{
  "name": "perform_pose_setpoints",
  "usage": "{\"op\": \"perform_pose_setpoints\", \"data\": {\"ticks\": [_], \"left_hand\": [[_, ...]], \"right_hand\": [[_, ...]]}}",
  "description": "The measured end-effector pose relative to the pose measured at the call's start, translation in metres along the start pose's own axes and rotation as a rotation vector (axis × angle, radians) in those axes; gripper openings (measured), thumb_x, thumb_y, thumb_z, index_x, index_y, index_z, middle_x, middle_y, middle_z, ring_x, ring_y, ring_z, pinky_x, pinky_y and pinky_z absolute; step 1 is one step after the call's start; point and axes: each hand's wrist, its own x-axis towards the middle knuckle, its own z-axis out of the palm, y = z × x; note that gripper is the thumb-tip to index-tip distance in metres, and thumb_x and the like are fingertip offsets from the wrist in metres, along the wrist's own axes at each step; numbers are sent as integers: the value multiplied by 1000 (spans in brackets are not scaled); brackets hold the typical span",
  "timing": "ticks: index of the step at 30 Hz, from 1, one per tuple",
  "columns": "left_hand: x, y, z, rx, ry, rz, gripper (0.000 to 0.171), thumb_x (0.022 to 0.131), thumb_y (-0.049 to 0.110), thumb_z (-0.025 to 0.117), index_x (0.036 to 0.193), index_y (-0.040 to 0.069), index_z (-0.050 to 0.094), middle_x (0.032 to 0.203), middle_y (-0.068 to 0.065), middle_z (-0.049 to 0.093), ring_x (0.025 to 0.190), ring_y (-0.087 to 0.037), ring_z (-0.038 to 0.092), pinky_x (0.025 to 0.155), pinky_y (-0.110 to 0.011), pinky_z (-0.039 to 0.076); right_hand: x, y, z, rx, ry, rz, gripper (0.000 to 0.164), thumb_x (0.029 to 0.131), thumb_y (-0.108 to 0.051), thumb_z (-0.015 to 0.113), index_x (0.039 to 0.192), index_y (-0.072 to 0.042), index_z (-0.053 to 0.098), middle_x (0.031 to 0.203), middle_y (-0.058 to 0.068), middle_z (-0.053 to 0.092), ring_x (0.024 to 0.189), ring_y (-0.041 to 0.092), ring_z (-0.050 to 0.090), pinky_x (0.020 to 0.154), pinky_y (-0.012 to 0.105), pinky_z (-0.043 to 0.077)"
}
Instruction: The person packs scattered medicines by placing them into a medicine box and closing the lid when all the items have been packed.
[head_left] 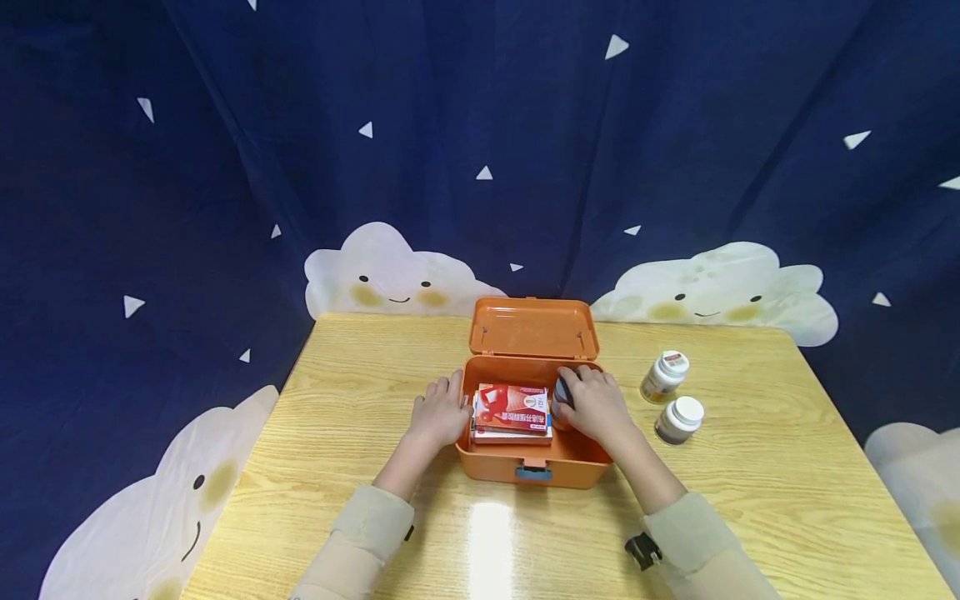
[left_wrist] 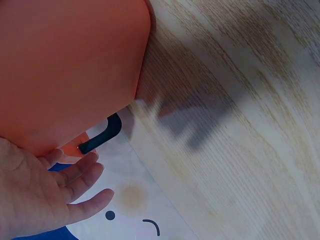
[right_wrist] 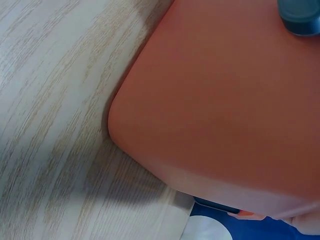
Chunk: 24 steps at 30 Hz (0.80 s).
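An orange box [head_left: 480, 461] with its lid [head_left: 534, 327] raised stands on the table. Inside at the left lies a stack of medicine boxes, a red and white one [head_left: 512, 407] on top. My right hand [head_left: 597, 405] reaches into the right side of the box and grips a bottle with a dark cap [head_left: 561, 392], partly hidden by the fingers. At the left rim is my left hand [head_left: 439, 412], its thumb at the edge; in the left wrist view its fingers [left_wrist: 82, 172] are loosely extended outside the wall. The right wrist view shows mostly the box's outer wall [right_wrist: 215, 110].
Two white-capped bottles, one [head_left: 665, 377] behind the other [head_left: 679, 419], stand on the table [head_left: 360, 367] right of the box. A blue latch [head_left: 533, 473] sits on the box's front. A dark blue curtain [head_left: 420, 100] with clouds hangs behind the table.
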Motion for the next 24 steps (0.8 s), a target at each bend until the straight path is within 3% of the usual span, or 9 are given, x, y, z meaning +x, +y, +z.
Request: {"op": "perform_pose_setpoints", "data": {"ticks": [14,24], "left_hand": [[0,-1,1,-7,3,3,60,88,30,48,140,8,28,128,-18,42,118,-33,39,91,-53,34],[0,0,0,-9,-3,0,60,89,30,47,140,7,28,128,-18,42,119,-34,38,92,-53,33]], "right_hand": [[-2,0,-9,58,55,-28,54,77,-25,70,123,-2,54,120,23,51,108,40,50,86,53,41],[-6,4,-23,102,200,-70,46,81,-23,65,122,-6,55,118,18,54,109,36,49,88,53,37]]}}
